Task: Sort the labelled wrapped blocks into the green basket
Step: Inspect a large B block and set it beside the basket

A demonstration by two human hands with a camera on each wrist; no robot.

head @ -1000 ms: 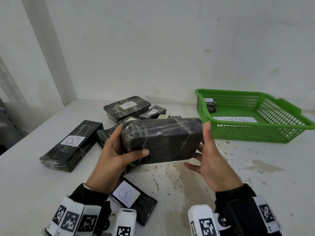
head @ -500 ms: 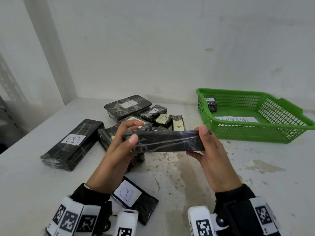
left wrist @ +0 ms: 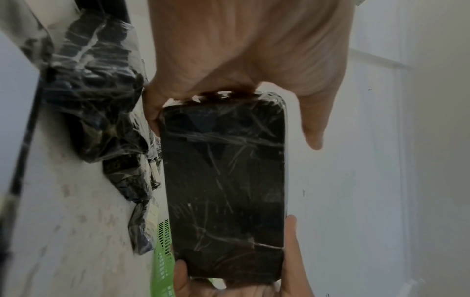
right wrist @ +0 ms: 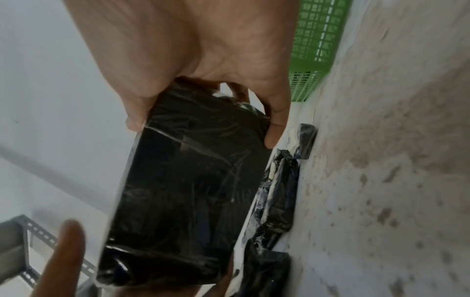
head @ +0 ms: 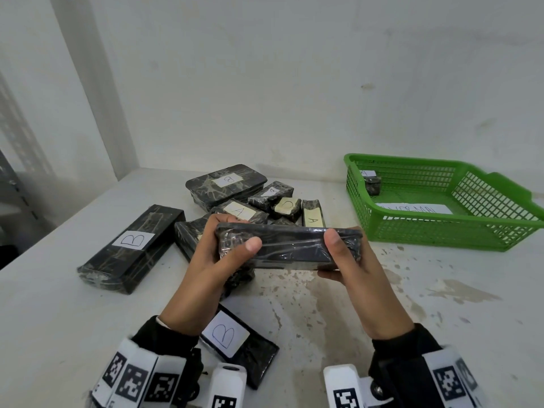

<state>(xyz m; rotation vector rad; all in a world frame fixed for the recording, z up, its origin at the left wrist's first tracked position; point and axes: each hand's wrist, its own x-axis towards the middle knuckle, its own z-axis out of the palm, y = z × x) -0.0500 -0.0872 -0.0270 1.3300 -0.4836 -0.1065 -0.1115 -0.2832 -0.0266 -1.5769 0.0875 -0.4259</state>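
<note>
Both hands hold one black wrapped block above the table, long edge towards me, with no label showing. My left hand grips its left end, thumb on the near side. My right hand grips its right end the same way. The green basket stands at the right rear with one small wrapped block inside and a paper sheet on its floor. Behind the held block lies a pile of labelled blocks, marked A, B or C.
A long block marked B lies on the left of the table. A flat block marked B lies near my left wrist. The table top is white and stained. A wall runs close behind, and a grey metal rack stands at left.
The held block has been rotated: a second ago its broad face was towards me, now its narrow long edge is. Both hands stayed on its ends and dropped slightly.
</note>
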